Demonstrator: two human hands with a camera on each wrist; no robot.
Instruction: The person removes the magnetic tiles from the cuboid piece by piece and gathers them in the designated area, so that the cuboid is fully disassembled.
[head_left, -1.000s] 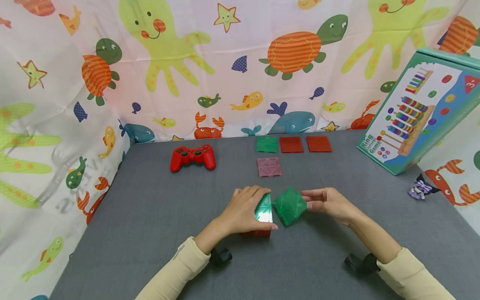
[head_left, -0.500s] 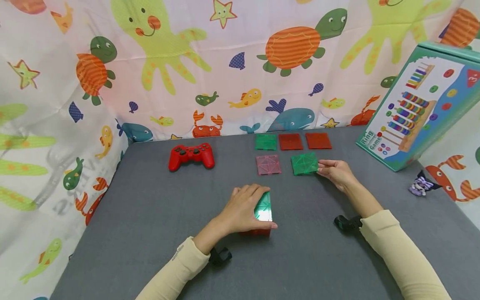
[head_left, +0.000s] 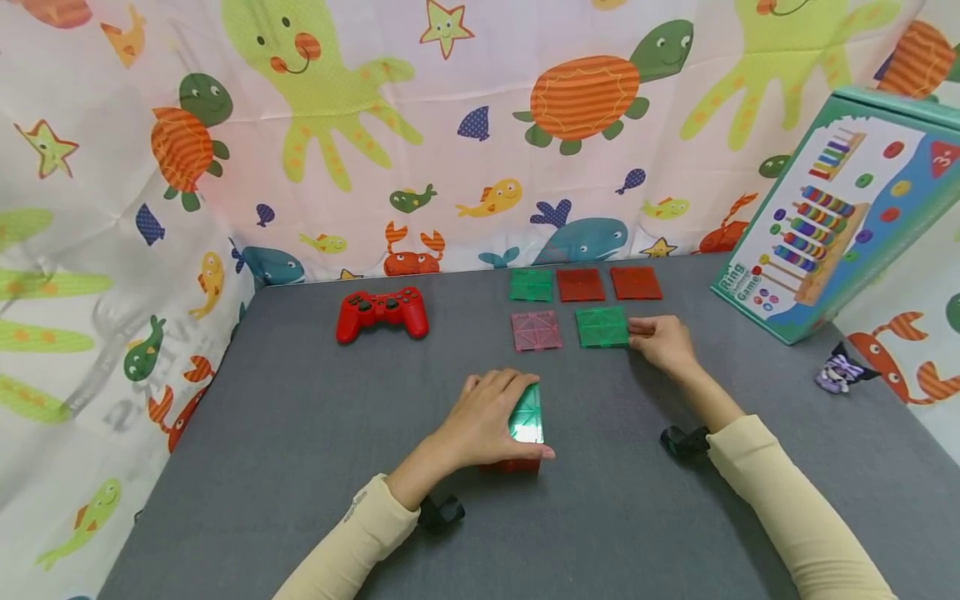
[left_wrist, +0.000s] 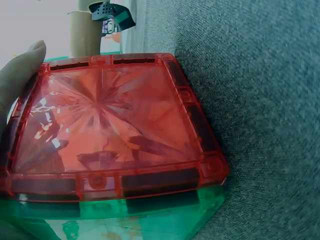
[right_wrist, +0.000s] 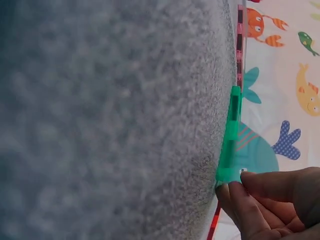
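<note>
My left hand (head_left: 487, 423) grips a small box of magnetic tiles, its thumb along the near side and fingers over the far side. The box shows a shiny green top tile (head_left: 528, 417) and a red side tile (left_wrist: 110, 120); my palm hides its left part. At the right edge of a flat green magnetic tile (head_left: 602, 327), my right hand (head_left: 663, 343) pinches between thumb and fingers. The tile lies close over the grey table, right of a pink tile (head_left: 536, 331). In the right wrist view the green tile (right_wrist: 230, 135) appears edge-on.
A green tile (head_left: 531, 285) and two red tiles (head_left: 581, 285) form a row at the table's back edge. A red game controller (head_left: 382, 314) lies at back left. At the right stand a ring game box (head_left: 817, 225) and a small purple-black figurine (head_left: 842, 372).
My right hand has carried the green tile from beside the box back to the spot right of the pink tile, then slightly left. The left hand has stayed on the box.
</note>
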